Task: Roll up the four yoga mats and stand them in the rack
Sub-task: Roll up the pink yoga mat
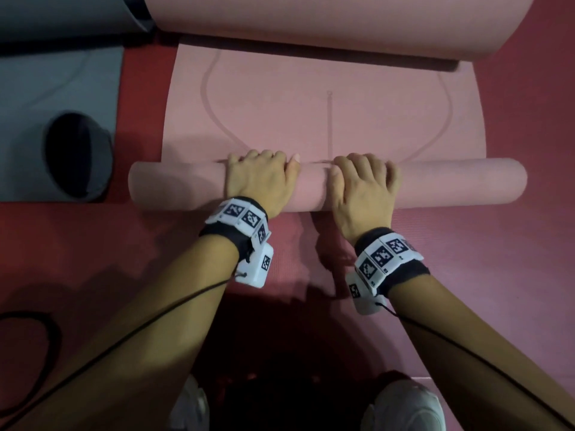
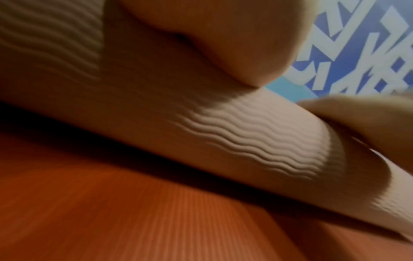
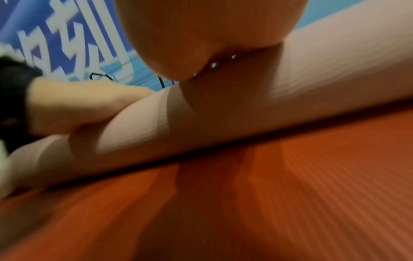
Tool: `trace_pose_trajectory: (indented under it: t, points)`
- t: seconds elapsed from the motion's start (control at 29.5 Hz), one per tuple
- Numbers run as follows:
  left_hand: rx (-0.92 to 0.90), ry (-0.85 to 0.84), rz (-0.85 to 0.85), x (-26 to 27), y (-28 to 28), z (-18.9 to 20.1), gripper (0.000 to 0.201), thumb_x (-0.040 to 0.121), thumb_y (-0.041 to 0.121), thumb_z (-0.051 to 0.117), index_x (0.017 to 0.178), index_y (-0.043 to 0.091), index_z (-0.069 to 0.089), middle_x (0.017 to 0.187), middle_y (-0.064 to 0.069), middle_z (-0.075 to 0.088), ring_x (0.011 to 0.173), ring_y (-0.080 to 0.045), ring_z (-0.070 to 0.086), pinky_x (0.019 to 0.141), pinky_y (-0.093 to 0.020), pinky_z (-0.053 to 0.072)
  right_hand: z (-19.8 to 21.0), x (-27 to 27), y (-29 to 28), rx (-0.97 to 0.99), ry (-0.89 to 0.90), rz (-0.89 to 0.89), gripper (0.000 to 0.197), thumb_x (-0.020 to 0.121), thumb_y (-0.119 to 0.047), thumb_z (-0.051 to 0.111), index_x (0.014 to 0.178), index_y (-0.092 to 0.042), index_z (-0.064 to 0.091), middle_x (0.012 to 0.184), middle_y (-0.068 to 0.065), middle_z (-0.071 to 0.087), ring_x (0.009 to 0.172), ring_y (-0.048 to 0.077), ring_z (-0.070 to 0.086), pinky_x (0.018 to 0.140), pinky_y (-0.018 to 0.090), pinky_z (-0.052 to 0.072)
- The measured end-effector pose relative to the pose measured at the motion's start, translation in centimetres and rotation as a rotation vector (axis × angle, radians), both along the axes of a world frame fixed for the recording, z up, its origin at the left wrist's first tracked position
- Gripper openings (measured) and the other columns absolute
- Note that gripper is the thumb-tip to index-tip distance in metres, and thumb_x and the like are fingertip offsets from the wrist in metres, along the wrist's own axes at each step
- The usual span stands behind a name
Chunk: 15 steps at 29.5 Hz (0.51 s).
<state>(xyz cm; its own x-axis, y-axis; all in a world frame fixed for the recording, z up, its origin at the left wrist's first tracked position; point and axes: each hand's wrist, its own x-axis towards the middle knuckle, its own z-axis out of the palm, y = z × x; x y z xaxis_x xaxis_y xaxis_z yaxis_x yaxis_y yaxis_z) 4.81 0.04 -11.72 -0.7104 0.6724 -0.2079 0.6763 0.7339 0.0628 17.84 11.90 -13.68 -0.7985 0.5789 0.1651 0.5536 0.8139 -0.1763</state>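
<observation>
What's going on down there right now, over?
Left hand and right hand both curled over the pink roll. Pink mat only partly rolled. Its far end curls up ahead; grey mat alongside.

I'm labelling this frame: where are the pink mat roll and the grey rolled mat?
Pink foam mat roll (image 1: 460, 181), head view, bare right stretch.
Grey rolled mat (image 1: 76, 154), head view, dark open end.

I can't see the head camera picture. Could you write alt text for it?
Both hands, left hand and right hand, curl over a partly rolled pink yoga mat on a red floor mat. The pink mat's far end also curls up, and a grey mat lies at left.
</observation>
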Motion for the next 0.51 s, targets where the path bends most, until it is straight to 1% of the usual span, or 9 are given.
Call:
trace_pose_trajectory:
  t: [0.07,0.1,0.2,0.27,0.34,0.37,0.41,0.51]
  points:
    - [0.0,-0.055,0.002,-1.0,0.7,0.1,0.059,0.101,0.048,0.018,0.095,0.018,0.068,0.098,-0.009,0.072,0.091,-0.03,0.064,0.085,-0.044,0.04,-0.4,0.8,-0.1,0.004,0.012,-0.017,0.044,0.105,-0.04,0.029,0.131,-0.021,0.059,0.131,-0.001,0.059,0.131,0.026,0.045,0.118,0.053,0.016]
    - [0.006,-0.057,0.003,-1.2,0.8,0.1,0.059,0.101,0.048,0.019,0.094,0.017,0.069,0.097,-0.01,0.072,0.09,-0.03,0.064,0.085,-0.044,0.04,-0.6,0.9,-0.1,0.001,0.01,-0.023,0.046,0.105,-0.041,0.027,0.133,-0.021,0.058,0.133,-0.002,0.058,0.132,0.026,0.044,0.119,0.054,0.014]
    - [0.056,0.006,0.038,-0.3,0.1,-0.5,0.059,0.101,0.046,0.017,0.096,0.018,0.069,0.1,-0.007,0.07,0.095,-0.029,0.062,0.088,-0.043,0.037,-0.7,0.0,0.2,0.003,0.01,-0.05,0.044,0.104,-0.043,0.027,0.125,-0.024,0.06,0.125,-0.005,0.061,0.127,0.025,0.047,0.117,0.053,0.017]
    - [0.13,0.068,0.057,0.9,-0.5,-1.0,0.054,0.101,0.043,0.019,0.105,0.019,0.067,0.106,-0.003,0.067,0.102,-0.027,0.057,0.094,-0.045,0.034,-0.6,-0.9,0.6,0.009,0.004,-0.074,0.043,0.104,-0.042,0.025,0.116,-0.025,0.063,0.116,-0.007,0.063,0.122,0.025,0.05,0.115,0.052,0.02]
    - [0.171,0.117,0.049,1.5,-0.8,-1.4,0.048,0.101,0.041,0.023,0.114,0.017,0.063,0.111,-0.002,0.065,0.106,-0.026,0.054,0.099,-0.048,0.031,-0.4,-1.8,1.0,-0.006,-0.025,-0.099,0.044,0.103,-0.042,0.023,0.107,-0.025,0.064,0.108,-0.007,0.065,0.118,0.025,0.051,0.114,0.051,0.02]
    - [0.176,0.129,0.042,1.4,-0.8,-1.5,0.048,0.102,0.041,0.024,0.115,0.017,0.062,0.11,-0.002,0.065,0.106,-0.027,0.055,0.099,-0.049,0.031,-0.3,-2.2,1.2,-0.02,-0.04,-0.109,0.046,0.103,-0.042,0.022,0.104,-0.025,0.064,0.106,-0.007,0.066,0.116,0.026,0.052,0.114,0.052,0.02]
    - [0.17,0.132,0.039,1.1,-0.6,-1.6,0.049,0.102,0.043,0.023,0.112,0.017,0.063,0.107,-0.002,0.066,0.103,-0.027,0.056,0.098,-0.048,0.033,-0.1,-2.7,1.5,-0.036,-0.052,-0.111,0.048,0.102,-0.043,0.021,0.103,-0.024,0.066,0.105,-0.006,0.067,0.115,0.026,0.053,0.114,0.052,0.019]
    - [0.111,0.117,0.03,-0.4,0.3,-1.1,0.053,0.101,0.045,0.02,0.099,0.019,0.066,0.098,-0.003,0.068,0.094,-0.028,0.061,0.092,-0.046,0.037,0.3,-3.3,2.0,-0.085,-0.065,-0.081,0.055,0.099,-0.044,0.017,0.107,-0.024,0.067,0.11,-0.004,0.068,0.117,0.027,0.052,0.114,0.052,0.018]
